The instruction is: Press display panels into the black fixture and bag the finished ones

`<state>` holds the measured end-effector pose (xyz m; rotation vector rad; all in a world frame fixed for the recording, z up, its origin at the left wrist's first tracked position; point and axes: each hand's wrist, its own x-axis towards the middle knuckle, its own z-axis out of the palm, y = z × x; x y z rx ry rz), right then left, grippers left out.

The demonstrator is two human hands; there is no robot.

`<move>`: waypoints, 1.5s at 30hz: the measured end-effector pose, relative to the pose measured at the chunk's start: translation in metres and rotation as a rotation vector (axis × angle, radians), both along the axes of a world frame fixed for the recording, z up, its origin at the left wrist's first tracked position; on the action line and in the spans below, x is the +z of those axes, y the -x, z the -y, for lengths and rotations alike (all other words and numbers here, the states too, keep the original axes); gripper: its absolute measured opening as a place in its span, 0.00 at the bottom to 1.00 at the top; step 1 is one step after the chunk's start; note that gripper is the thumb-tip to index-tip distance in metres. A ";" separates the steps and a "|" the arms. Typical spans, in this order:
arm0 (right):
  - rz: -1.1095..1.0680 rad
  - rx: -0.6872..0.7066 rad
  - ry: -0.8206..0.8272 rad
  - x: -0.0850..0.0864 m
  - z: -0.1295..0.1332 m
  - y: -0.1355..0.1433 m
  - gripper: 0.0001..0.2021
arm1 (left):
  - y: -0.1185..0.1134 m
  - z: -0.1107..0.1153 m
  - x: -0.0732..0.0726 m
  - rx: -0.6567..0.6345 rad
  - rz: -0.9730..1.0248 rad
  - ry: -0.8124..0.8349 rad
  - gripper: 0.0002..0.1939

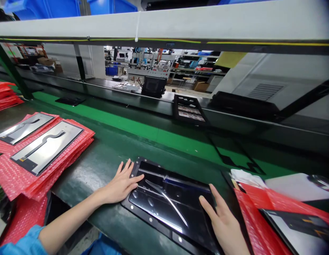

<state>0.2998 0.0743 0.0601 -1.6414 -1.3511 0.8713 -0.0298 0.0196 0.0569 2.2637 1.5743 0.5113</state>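
Note:
A glossy black display panel (pixel 175 194) lies on a flat black frame with pale round dots (pixel 150 220) on the green bench, in the lower middle of the head view. My left hand (pixel 123 184) rests over the left end with its fingers spread. Its thumb reaches onto the panel's edge, and the other fingers lie on the frame and bench. My right hand (pixel 224 219) is at the right end of the panel, its thumb on the glossy face and its forefinger along the edge. The other right fingers are hidden.
At left, silver-backed screens with ribbon cables (pixel 49 145) lie on red bubble-wrap sleeves (pixel 82 141). More red sleeves (pixel 249 212) and another screen (pixel 299 226) are at right. A black tray (pixel 189 109) sits beyond the green strip. An overhead shelf (pixel 164 24) crosses above.

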 end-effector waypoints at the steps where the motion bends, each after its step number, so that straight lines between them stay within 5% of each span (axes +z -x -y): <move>1: -0.001 -0.001 -0.004 0.001 0.001 0.001 0.45 | 0.001 0.000 0.001 -0.010 -0.009 0.000 0.24; 13: -0.006 -0.022 -0.069 -0.009 0.003 -0.001 0.41 | 0.013 -0.009 0.010 -0.160 -0.107 0.035 0.38; 22: 0.356 0.226 -0.273 -0.015 -0.015 -0.042 0.20 | 0.015 -0.010 0.005 -0.184 -0.316 -0.151 0.37; 30: 0.390 0.323 -0.325 -0.017 -0.039 -0.048 0.22 | 0.022 -0.014 -0.007 -0.209 -0.354 -0.300 0.34; 40: 0.382 0.307 -0.285 -0.020 0.039 -0.046 0.19 | 0.030 0.051 -0.034 -0.131 -0.351 -0.379 0.36; 45: 0.627 0.281 -0.374 -0.021 0.066 -0.052 0.22 | 0.027 0.059 -0.039 -0.099 -0.306 -0.386 0.37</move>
